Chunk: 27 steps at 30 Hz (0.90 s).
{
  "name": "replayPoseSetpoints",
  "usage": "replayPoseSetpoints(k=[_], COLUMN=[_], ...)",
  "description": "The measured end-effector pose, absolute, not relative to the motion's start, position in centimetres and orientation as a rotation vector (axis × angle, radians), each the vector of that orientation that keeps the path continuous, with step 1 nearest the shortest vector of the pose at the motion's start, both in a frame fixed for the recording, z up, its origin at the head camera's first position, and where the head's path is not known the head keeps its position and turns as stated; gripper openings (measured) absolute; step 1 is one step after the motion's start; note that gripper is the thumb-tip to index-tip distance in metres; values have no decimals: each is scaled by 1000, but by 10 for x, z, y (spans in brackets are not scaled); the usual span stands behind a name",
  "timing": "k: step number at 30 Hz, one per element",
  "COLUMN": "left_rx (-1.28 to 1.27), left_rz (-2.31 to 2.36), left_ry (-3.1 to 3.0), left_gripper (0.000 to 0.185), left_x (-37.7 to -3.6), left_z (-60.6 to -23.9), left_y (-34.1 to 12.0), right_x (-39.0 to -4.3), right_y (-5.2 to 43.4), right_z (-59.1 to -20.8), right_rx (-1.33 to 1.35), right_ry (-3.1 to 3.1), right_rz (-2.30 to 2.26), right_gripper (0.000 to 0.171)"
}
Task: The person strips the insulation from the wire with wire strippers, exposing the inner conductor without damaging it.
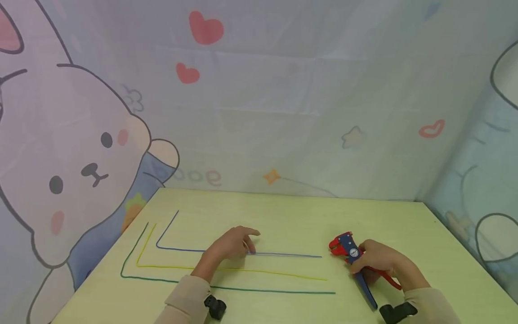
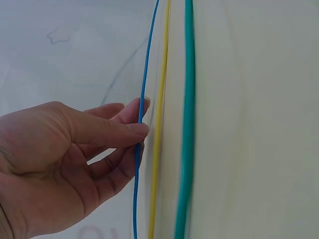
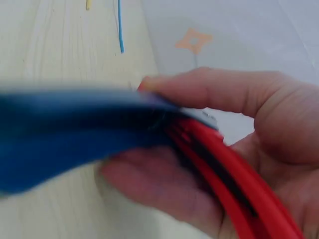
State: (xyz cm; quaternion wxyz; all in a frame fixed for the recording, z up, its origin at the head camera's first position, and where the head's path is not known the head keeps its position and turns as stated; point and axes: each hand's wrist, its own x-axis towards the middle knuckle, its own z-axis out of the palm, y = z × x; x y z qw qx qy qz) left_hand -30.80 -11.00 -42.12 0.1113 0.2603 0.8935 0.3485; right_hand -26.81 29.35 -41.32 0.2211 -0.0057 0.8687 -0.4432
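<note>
Small staged work booth, likely a recording setup. Pale wood surface (image 1: 283, 216) enclosed by cartoon bunny-and-hearts cloth backdrop (image 1: 259, 112). Looks neither domestic nor industrial.

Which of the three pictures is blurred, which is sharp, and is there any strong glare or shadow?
Right wrist view: the wire stripper in the right hand is badly blurred, too close to the lens. Left wrist view: sharp on the left hand pinching the blue wire. Head view: soft, even light, no strong glare, faint shadows on the table.
</note>
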Motion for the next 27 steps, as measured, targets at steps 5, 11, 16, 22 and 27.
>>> replayPoseSetpoints(k=[5, 11, 16, 22, 27], left_rx=[761, 785, 832, 857, 850], left_rz=[1059, 1084, 1095, 1105, 1114], left_ry=[2588, 2576, 2598, 2620, 2641], left_gripper=[61, 58, 52, 45, 41], left_x=[-309, -308, -308, -308, -307], left_z=[-419, -414, -414, -413, -408], left_y=[-109, -111, -113, -115, -116], right_x=[-274, -277, -275, -272, -272], right_y=[303, 317, 323, 320, 311], right_z=[-419, -422, -422, -420, -420], right_rx=[-187, -385, -482, -492, -521], right_ry=[2110, 1686, 1463, 1519, 1443], right_rz=[-1478, -1724, -1871, -1900, -1924], right_gripper=[62, 56, 69, 64, 52])
